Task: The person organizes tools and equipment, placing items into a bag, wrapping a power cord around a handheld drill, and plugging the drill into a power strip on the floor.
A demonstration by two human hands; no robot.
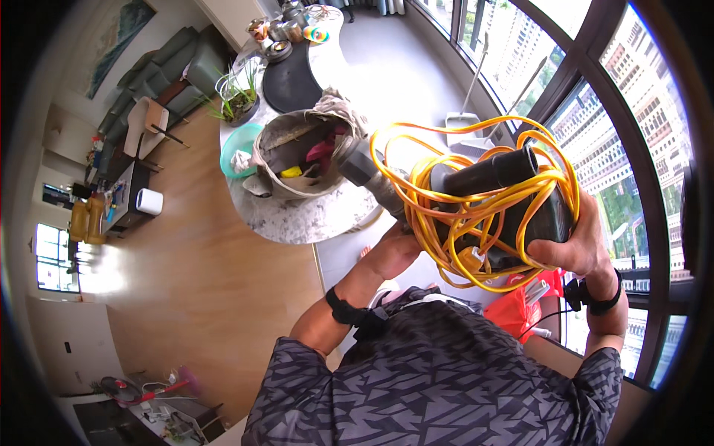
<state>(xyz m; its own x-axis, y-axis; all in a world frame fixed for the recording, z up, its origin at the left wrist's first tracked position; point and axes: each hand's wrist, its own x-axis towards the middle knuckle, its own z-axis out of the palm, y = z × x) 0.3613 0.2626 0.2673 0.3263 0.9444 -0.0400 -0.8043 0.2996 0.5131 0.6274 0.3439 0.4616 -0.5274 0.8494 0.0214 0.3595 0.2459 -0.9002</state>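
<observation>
In front of my chest I hold a bulky dark power drill [383,186], its chuck end pointing left and a black side handle [494,172] sticking out. Loose loops of orange-yellow power cord [439,223] are wound round its body. My left hand [398,249] grips the drill from below, with its fingers mostly hidden behind the tool. At the other end, my right hand [576,241] is closed round the dark body, thumb on the near side. Just beyond the chuck stands a grey fabric bucket bag [286,189] with a dark red cloth and a yellow item inside.
The bag rests on a curved marble-look counter [286,230], beside a turquoise bowl [230,160] and a potted plant [239,108]. A black tray [291,83] lies farther back. Tall windows [580,104] and a dustpan [462,123] are on the right; a red bag [513,308] sits low.
</observation>
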